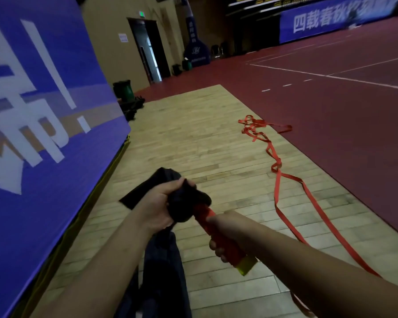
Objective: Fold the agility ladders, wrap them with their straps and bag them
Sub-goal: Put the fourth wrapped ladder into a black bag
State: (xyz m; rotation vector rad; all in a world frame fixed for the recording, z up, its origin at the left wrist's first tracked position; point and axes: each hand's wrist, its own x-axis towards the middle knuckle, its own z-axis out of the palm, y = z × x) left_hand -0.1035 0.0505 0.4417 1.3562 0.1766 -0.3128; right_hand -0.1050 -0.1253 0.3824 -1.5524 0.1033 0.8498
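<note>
A folded agility ladder bundle (225,244), wrapped in red strap with yellow rung ends showing at its near end, is gripped by my right hand (218,235). Its far end sits inside the mouth of a black bag (182,203). My left hand (161,203) grips the bag's bunched fabric at the mouth, and the rest of the bag hangs out to the left. A second red ladder strap (276,161) lies loose and tangled on the wooden floor to the right, trailing toward me past my right arm.
A tall blue banner wall (39,111) runs along the left. Dark bags and a green bin (124,90) stand at its far end near a doorway. The wooden floor strip (193,134) borders a red court floor (331,99) on the right.
</note>
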